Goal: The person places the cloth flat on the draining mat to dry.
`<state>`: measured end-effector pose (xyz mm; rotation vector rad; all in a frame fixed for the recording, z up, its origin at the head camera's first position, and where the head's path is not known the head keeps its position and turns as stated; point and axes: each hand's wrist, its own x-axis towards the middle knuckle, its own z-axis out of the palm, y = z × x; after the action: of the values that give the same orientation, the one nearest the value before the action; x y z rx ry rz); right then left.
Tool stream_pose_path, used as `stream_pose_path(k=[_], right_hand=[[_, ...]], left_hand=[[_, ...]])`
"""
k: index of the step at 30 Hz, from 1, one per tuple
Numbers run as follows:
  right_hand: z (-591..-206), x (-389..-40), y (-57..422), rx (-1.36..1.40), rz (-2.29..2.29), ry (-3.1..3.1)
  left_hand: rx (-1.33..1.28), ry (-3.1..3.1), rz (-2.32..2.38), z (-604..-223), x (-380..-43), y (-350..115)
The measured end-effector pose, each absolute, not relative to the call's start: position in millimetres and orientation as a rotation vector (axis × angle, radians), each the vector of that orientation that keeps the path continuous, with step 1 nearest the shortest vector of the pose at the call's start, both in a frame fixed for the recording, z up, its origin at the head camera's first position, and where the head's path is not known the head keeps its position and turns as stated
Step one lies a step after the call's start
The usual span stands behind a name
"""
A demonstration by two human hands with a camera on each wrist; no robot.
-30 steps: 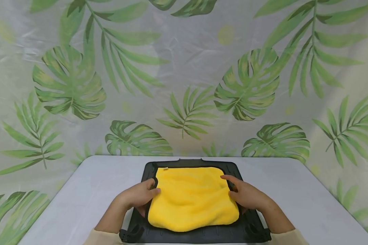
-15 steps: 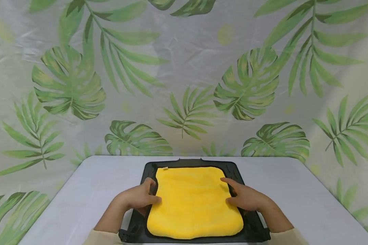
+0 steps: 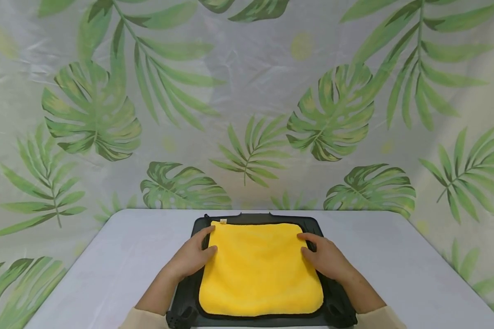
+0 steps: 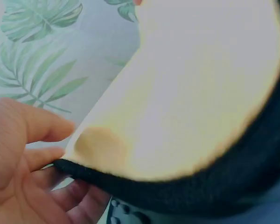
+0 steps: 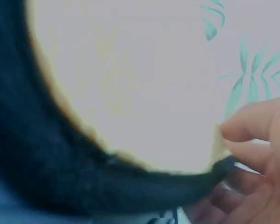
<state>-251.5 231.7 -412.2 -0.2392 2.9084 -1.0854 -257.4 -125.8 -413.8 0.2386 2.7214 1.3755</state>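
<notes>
A yellow plush towel (image 3: 259,269) with a dark border and a small pale tag at its far left corner lies spread over a black tray-like board (image 3: 183,283). My left hand (image 3: 191,256) pinches the towel's left edge between thumb and fingers. At the opposite edge, my right hand (image 3: 327,258) pinches the towel in the same way. In the left wrist view the dark border (image 4: 144,191) runs right up to the left fingertips. The right wrist view has the border (image 5: 130,186) reaching the right fingers. The towel's yellow face looks washed out there.
The board rests on a white table (image 3: 119,260), with table surface on both sides of it. Behind stands a grey leaf-patterned curtain (image 3: 255,100). Dark clip-like corner pieces (image 3: 181,317) sit at the board's near corners.
Both hands have shifted along the towel's sides away from me, the left one more. The towel's far left corner is slightly raised, and its near edge bulged nearer, then drew back a little.
</notes>
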Motion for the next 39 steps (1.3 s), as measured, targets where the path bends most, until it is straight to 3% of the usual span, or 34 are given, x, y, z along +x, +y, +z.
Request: stream_pose_path(k=[23, 32, 39], right_hand=[[-409, -248, 237, -0.215, -0.896, 2.821], [-428, -262, 232, -0.148, -1.41, 2.86], [-432, -275, 232, -0.063, -1.538, 2.589]], left_hand=[[0.232, 2.557, 1.108, -404, -251, -135], [0.237, 2.732, 1.406, -413, -266, -124], [0.142, 2.575, 1.536, -421, -293, -126]])
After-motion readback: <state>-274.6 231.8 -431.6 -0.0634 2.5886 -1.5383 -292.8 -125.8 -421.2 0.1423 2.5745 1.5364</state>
